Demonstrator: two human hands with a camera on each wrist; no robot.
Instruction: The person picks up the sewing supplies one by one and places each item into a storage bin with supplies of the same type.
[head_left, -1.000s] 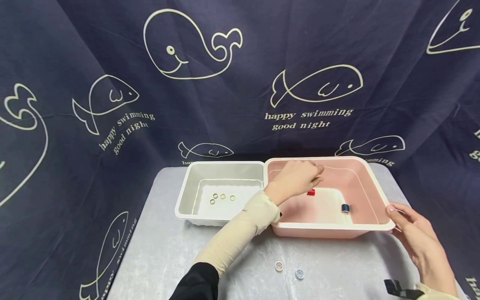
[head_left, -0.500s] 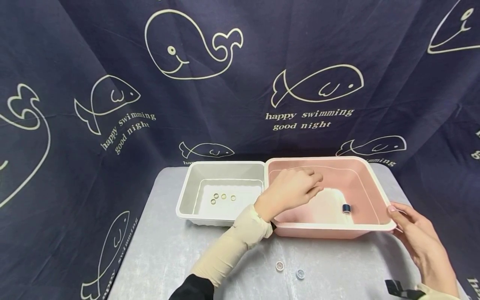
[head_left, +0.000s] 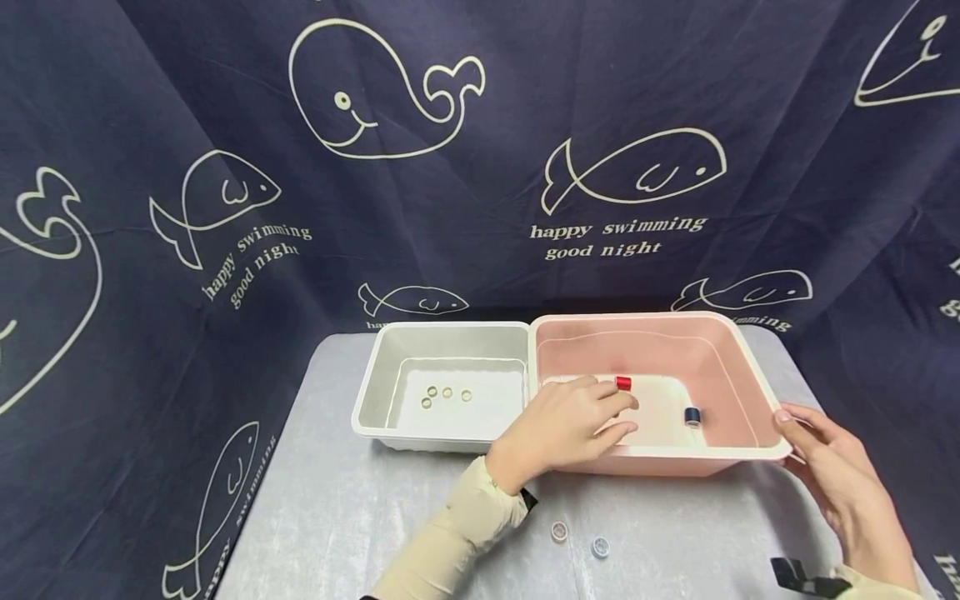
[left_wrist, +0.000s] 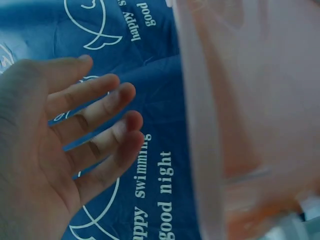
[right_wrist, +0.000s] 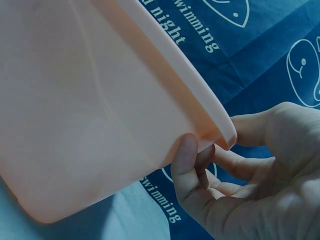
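In the head view my left hand (head_left: 566, 425) hovers over the near left part of the pink bin (head_left: 667, 454), fingers relaxed and holding nothing. The left wrist view shows its fingers spread beside the bin's rim. Just beyond those fingertips, a small red thread spool (head_left: 623, 383) lies on the bin floor. Farther right in the bin lies a dark blue thread spool (head_left: 692, 416). My right hand (head_left: 847, 492) grips the bin's near right corner; the right wrist view shows thumb and fingers (right_wrist: 185, 155) around the rim.
A light grey bin (head_left: 450, 434) stands against the pink one on the left, with several small yellowish ring-like pieces (head_left: 447, 392) inside. On the grey table (head_left: 300, 500), in front, sit a brownish-white bobbin (head_left: 558, 531) and a light blue bobbin (head_left: 600, 547). Dark blue fish-print cloth (head_left: 495, 208) hangs behind.
My left hand has drawn back toward the near left side of the pink bin, and the red spool shows fully on the floor. My right hand stays at the corner.
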